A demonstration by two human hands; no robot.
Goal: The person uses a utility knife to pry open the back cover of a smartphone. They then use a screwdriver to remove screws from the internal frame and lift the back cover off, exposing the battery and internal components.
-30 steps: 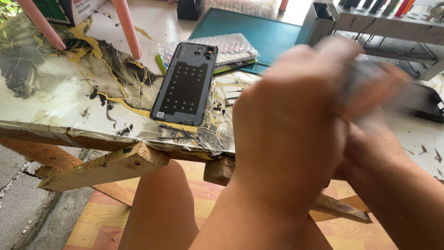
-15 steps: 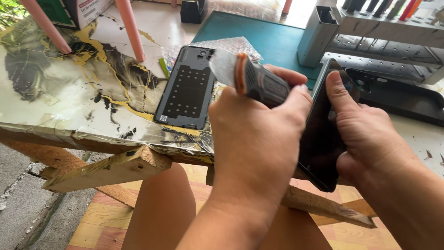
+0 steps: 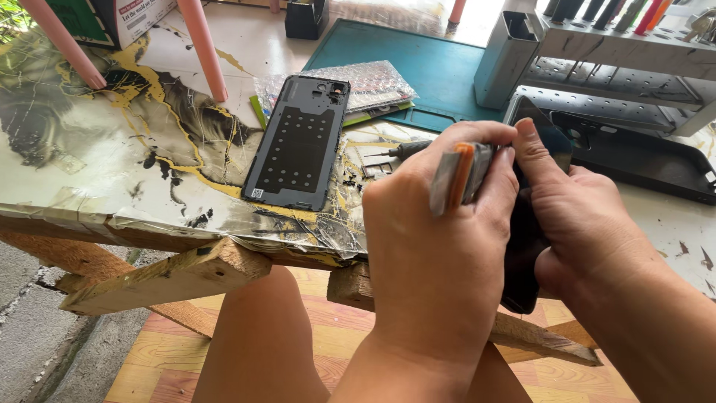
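Note:
My left hand (image 3: 440, 254) grips a small scraper tool (image 3: 459, 175) with an orange and grey handle, its end pointing up near my fingertips. My right hand (image 3: 589, 224) holds a dark phone body (image 3: 526, 239) upright on its edge, thumb pressed along its top side. Both hands are close together in front of the table's near edge, the tool right against the phone. A detached grey phone back cover (image 3: 298, 145) lies inner side up on the marbled tabletop (image 3: 112, 164), to the left of my hands.
A bubble-wrap pouch (image 3: 373, 82) and a teal work mat (image 3: 418, 60) lie behind the cover. A screwdriver (image 3: 399, 151) rests near my left hand. A black tray (image 3: 641, 160), a grey tool rack (image 3: 597, 67) and pink chair legs (image 3: 201, 48) stand around. My bare knee (image 3: 261, 351) is below the table.
My left hand has turned so the tool's handle now points up beside the phone instead of lying across toward the left. The phone is held a little higher and closer.

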